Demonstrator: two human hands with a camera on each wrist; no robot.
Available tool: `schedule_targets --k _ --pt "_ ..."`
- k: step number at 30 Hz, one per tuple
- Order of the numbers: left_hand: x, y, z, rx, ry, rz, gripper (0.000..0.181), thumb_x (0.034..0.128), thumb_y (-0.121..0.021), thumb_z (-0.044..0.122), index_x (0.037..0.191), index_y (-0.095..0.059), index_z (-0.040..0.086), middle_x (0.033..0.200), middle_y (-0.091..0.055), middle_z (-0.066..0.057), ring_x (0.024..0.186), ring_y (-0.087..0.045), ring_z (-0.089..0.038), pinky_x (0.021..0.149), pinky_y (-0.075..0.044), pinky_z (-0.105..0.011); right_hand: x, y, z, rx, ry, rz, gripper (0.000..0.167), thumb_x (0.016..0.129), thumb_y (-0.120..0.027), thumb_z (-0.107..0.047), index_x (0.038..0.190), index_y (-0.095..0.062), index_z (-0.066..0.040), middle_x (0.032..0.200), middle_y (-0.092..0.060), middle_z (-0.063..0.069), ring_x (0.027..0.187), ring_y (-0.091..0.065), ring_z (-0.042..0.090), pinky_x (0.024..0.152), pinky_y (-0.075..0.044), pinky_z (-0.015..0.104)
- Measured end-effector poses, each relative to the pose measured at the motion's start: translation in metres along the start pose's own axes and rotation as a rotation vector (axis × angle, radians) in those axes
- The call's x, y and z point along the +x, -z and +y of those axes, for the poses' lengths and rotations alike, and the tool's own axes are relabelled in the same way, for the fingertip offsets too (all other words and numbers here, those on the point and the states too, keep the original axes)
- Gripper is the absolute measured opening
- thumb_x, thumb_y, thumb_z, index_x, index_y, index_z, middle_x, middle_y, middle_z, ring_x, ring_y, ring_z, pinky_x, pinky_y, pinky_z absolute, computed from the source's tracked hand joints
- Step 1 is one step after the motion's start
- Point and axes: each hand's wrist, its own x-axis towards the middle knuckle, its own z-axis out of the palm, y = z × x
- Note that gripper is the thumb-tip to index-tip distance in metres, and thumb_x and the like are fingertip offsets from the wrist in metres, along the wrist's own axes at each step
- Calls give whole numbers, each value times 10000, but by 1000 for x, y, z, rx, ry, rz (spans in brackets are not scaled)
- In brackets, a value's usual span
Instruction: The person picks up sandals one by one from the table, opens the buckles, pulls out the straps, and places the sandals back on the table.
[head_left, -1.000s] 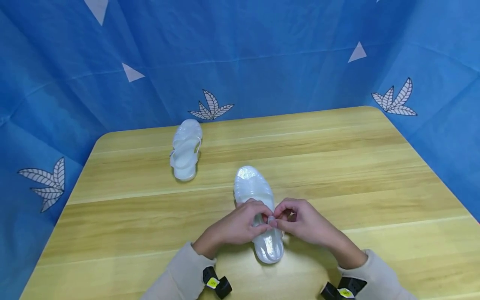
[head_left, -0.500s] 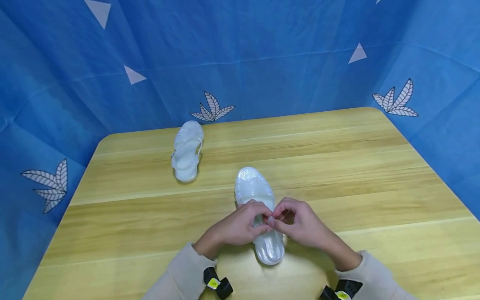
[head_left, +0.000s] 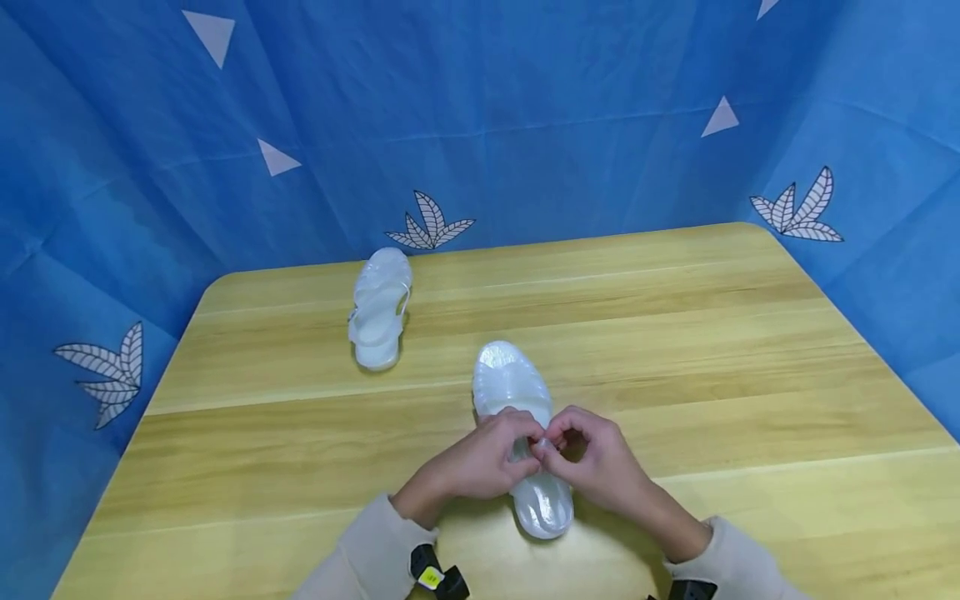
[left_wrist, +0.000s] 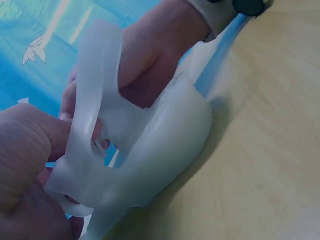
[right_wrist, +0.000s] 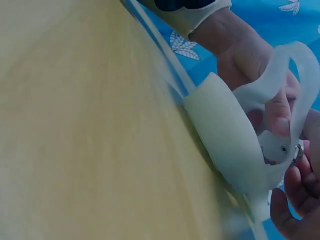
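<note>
While left hand [head_left: 483,462] and right hand [head_left: 603,462] pinch the strap [right_wrist: 307,85] near its buckle [right_wrist: 299,153], the sandal [head_left: 543,507], on the table [head_left: 712,375], looks light, pliable, rather slick, best held close to the strap's end.

The left hand [head_left: 487,458] and the right hand [head_left: 600,462] close together at the fingertips, each one pinching.
From my place I see both arms stretched forward and slanting inward, so the hands are near one another before the body. On each hand, the thumb and the forefinger are bent toward each other. The left wrist [head_left: 417,500] and the right wrist [head_left: 679,530] are bare, and beige sleeves [head_left: 371,546] cover the forearms.
</note>
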Motion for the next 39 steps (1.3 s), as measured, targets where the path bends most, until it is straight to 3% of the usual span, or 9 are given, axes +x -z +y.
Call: schedule_targets --k 3,8,13,19,24,28,34,39 --pt "1 -1 1 31 2 -5 66 855 -671 137 918 -657 151 904 -612 109 954 -501 -59 964 -343 -367 1 2 -2 -34 23 -23 155 788 -721 -25 823 -614 -131 757 -596 -67 695 -547 40 605 -507 231" --pt "3 -1 1 64 -10 -14 78 860 -677 170 934 -656 154 904 -615 115 936 -507 -45 936 -377 -317 5 13 -6 -47 -70 -137 114 830 -713 -137 823 -606 -175 781 -598 -91 719 -564 48 652 -511 240" --pt "3 -1 2 38 -30 -2 104 849 -697 168 948 -673 146 875 -621 111 893 -518 -31 884 -403 -248 8 29 -6 46 -204 -278 103 880 -667 -210 855 -607 -130 785 -596 -23 695 -548 81 605 -487 235" --pt "3 -2 5 12 38 26 170 831 -717 173 995 -681 139 891 -616 111 900 -516 -22 892 -396 -244 13 44 -9 132 -286 -394 132 893 -643 -179 874 -598 -56 777 -584 26 677 -535 85 562 -466 219" --pt "1 -2 6 24 54 58 242 839 -708 198 1066 -666 129 987 -622 67 961 -531 -40 933 -389 -282 15 47 -11 193 -285 -425 119 904 -618 -132 882 -571 -25 850 -585 78 648 -506 57 521 -436 196" --pt "1 -1 6 35 50 57 224 847 -699 203 1056 -667 127 1018 -625 57 1001 -535 -51 954 -378 -309 16 47 -12 204 -288 -420 115 913 -595 -111 869 -554 -12 772 -549 47 598 -452 38 486 -397 186" --pt "2 2 5 -33 56 24 174 849 -696 168 1006 -679 94 973 -661 43 975 -555 -53 931 -417 -252 15 51 -11 185 -338 -453 96 914 -549 -63 897 -589 23 687 -519 -6 581 -460 41 489 -400 180" --pt "2 3 4 -60 72 7 129 858 -688 180 938 -697 80 900 -658 55 901 -562 -39 859 -444 -218 13 51 -8 223 -382 -495 131 936 -524 -80 939 -606 22 707 -543 32 598 -494 73 498 -437 204"
